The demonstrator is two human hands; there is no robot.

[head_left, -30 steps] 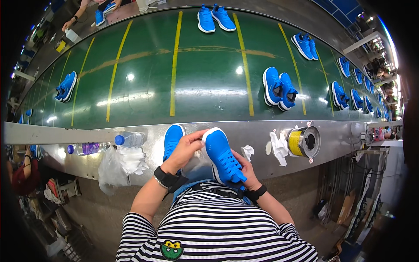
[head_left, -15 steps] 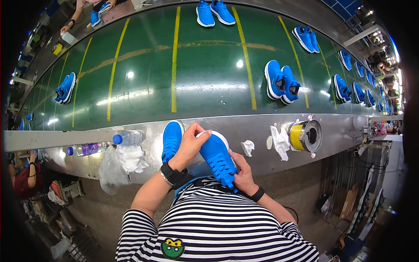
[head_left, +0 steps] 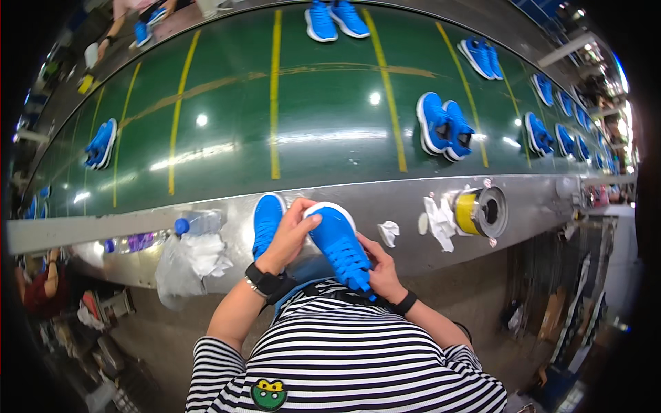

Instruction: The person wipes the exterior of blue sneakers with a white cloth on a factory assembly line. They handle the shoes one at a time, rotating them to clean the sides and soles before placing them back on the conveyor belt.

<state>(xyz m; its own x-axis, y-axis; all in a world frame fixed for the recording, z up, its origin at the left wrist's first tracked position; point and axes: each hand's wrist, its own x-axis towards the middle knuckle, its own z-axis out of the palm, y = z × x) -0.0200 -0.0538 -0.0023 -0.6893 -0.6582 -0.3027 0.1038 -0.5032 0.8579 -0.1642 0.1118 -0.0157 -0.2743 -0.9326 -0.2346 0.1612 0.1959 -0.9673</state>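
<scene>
Moved since earlier frame: the held shoe (head_left: 335,242) is sitting slightly further left; the left hand (head_left: 288,239) is now laying its thumb over the toe, not at its edge.
Bottles: two bottles (head_left: 204,221) are resting at the left of the worktop (head_left: 403,206).
Bag and tissue: one clear bag (head_left: 172,277) and a bunch of white tissue (head_left: 208,253) are lying together.
Resting shoe: one blue shoe (head_left: 267,221) is standing just beside the left hand.
Left hand: partly curled, pinching the held shoe's toe.
Held shoe: one, being held up before the body, toe away; probably light, soft-uppered, stiffer in the sole, not fragile; toe and heel sides are offering the surest hold.
Right hand: the right hand (head_left: 383,272) is curling loosely against the right side, by the laces.
Paper: one crumpled piece (head_left: 388,234) is lying nearby; more paper (head_left: 439,224) is lying beside the can.
Can: one yellow-banded can (head_left: 482,211).
Belt: at least four blue pairs (head_left: 445,127) are standing on the green belt (head_left: 227,141); those far right are too small for counting.
</scene>
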